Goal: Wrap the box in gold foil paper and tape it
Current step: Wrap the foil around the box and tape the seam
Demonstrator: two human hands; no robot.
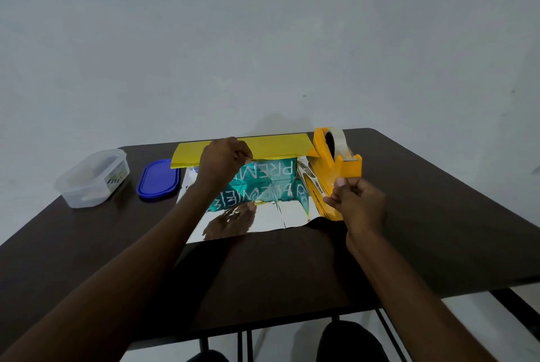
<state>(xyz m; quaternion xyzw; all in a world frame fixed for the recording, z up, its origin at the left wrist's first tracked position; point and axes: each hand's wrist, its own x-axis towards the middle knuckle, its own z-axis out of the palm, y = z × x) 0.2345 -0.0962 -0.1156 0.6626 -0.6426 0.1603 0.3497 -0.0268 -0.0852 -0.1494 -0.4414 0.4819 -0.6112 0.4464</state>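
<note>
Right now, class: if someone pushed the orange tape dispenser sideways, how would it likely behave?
The tape dispenser would probably slide rather than roll, since its long flat base sits on the table. It looks chunky and may be weighted, so likely heavy for its size. The right hand pinches something near its cutter end, probably tape, so a push could tug that.
</note>
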